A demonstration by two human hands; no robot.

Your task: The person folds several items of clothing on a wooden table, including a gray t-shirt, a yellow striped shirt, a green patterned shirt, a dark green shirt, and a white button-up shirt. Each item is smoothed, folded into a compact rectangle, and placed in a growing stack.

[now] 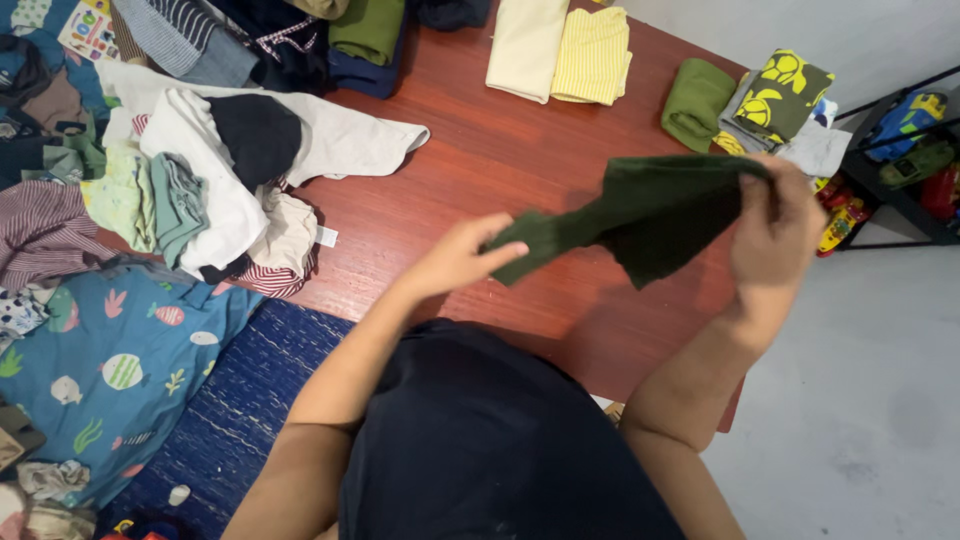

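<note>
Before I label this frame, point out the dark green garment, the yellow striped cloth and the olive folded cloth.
dark green garment (655, 210), head view, middle of fabric.
yellow striped cloth (592, 55), head view, centre.
olive folded cloth (695, 103), head view, top face.

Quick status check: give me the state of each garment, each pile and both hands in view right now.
dark green garment: held up above the table, stretched between both hands
left hand: gripping the garment's narrow end
right hand: gripping the garment's wide end
cream cloth: folded flat
yellow striped cloth: folded flat
olive cloth: folded
yellow-patterned stack: folded, piled
clothes heap: unfolded, jumbled
wooden table: partly covered
</note>
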